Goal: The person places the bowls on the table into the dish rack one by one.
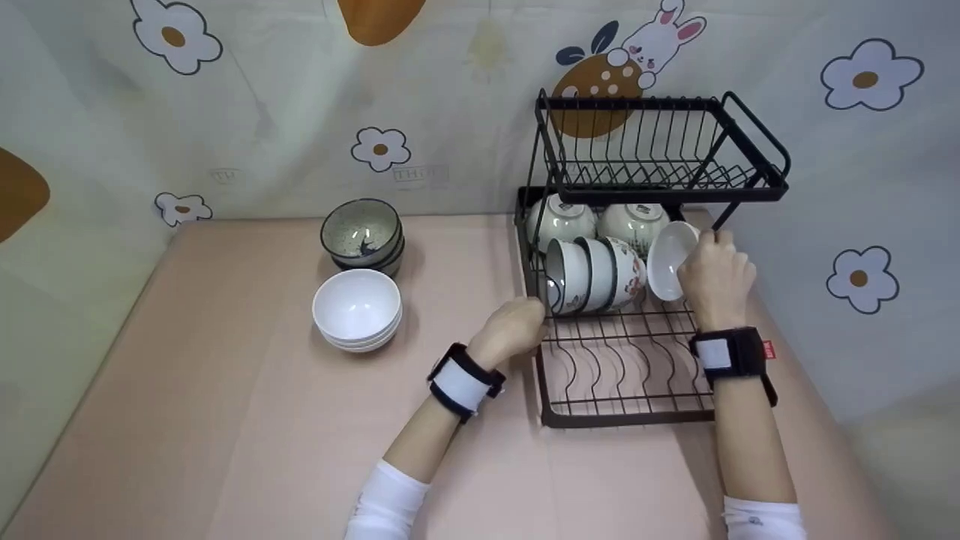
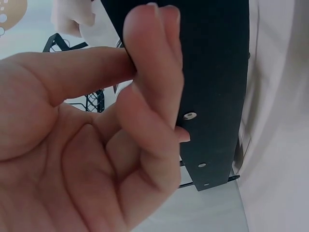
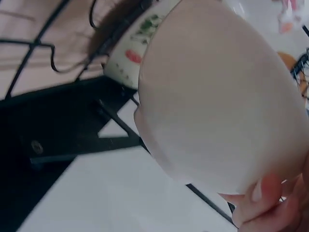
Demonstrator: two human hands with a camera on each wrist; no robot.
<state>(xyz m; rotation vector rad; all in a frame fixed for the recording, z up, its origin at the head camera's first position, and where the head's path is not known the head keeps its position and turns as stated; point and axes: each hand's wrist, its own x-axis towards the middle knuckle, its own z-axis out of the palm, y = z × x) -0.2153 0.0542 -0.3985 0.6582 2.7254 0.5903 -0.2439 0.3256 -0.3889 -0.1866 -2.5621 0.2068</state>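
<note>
My right hand (image 1: pixel 718 274) holds a plain white bowl (image 1: pixel 667 262) by its rim, tilted on its side in the lower tier of a black two-tier dish rack (image 1: pixel 630 420). In the right wrist view the bowl (image 3: pixel 217 96) fills the middle, fingers (image 3: pixel 263 200) at its edge. My left hand (image 1: pixel 517 328) grips the rack's left side; the left wrist view has its thumb and fingers at the black side panel (image 2: pixel 212 96). Left of the white bowl, several patterned bowls (image 1: pixel 592 274) stand on edge in a row. Behind them two pale bowls (image 1: pixel 562 221) lie upside down.
On the pink tabletop, left of the rack, sit a stack of white bowls (image 1: pixel 357 307) and a stack of grey bowls (image 1: pixel 361 232). The rack's upper tier (image 1: pixel 667 196) overhangs the back of the lower one. A printed curtain (image 1: pixel 262 112) hangs behind.
</note>
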